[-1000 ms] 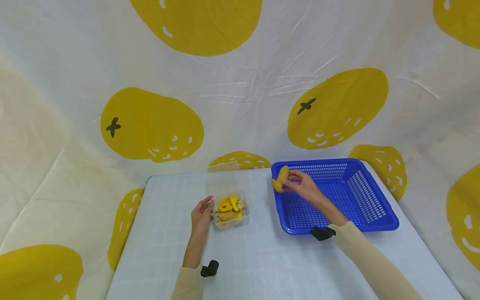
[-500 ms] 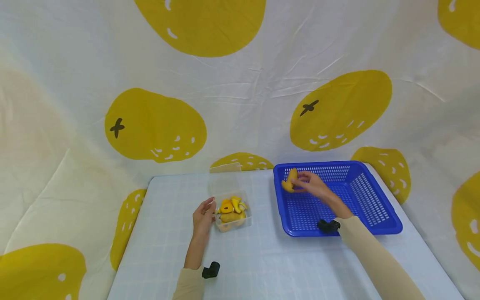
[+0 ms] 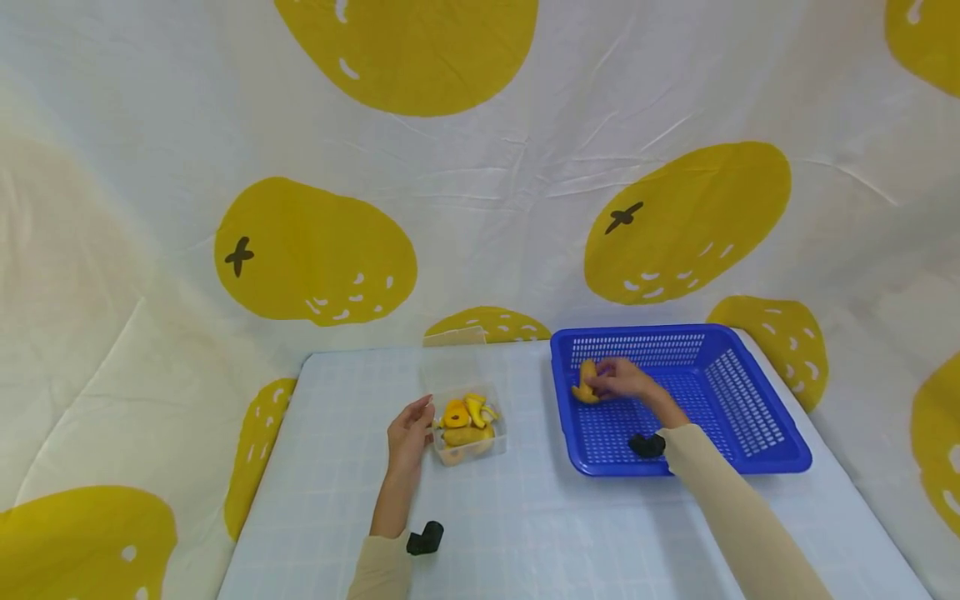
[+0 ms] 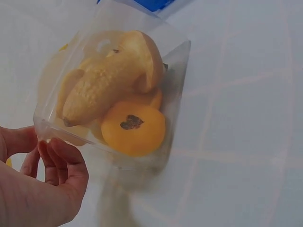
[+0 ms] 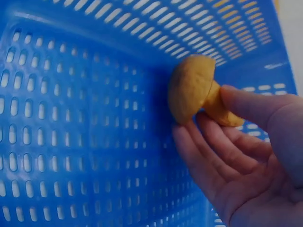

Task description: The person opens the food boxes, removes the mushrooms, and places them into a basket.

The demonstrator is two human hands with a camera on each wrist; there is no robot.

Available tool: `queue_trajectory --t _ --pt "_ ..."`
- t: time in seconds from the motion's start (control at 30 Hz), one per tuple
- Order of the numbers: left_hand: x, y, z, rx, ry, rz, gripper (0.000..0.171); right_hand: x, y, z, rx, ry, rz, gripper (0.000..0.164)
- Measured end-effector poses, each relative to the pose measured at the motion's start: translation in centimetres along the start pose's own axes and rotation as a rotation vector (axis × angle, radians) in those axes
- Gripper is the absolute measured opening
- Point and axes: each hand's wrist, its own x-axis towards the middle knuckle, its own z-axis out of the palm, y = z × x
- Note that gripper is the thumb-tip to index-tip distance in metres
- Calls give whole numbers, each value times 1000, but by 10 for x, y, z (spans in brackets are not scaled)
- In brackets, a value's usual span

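My right hand [image 3: 628, 382] is inside the blue plastic basket [image 3: 678, 467], near its left end. Between thumb and fingers it holds a yellow-brown toy mushroom [image 5: 191, 88], its rounded cap toward the basket wall in the right wrist view. My left hand [image 3: 407, 435] pinches the side edge of a clear plastic box [image 4: 176, 61]. Inside that box lie a bumpy yellow mushroom shape [image 4: 102, 84], an orange round piece [image 4: 135, 130] with a dark mark, and a yellow curved piece [image 3: 476, 410].
The box's clear lid [image 3: 453, 360] stands raised at its back. A pale checked cloth covers the table [image 3: 525, 525]. Behind hangs a white curtain [image 3: 487, 225] with large yellow fruit prints. Both wrists wear black cameras.
My right hand has carried the toy mushroom from over the basket's left rim rightward and down into the basket. My left hand stays at the box; the view has shifted slightly.
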Motion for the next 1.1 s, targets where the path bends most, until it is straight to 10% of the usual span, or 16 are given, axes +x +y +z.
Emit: queue_trajectory --t 0.4,1.1 --pt "3 11 -1 -50 3 -116 35 -4 -10 6 -171 -37 55 45" --pt "0 14 -3 -68 -48 -151 39 -23 -37 16 -362 144 -178 27"
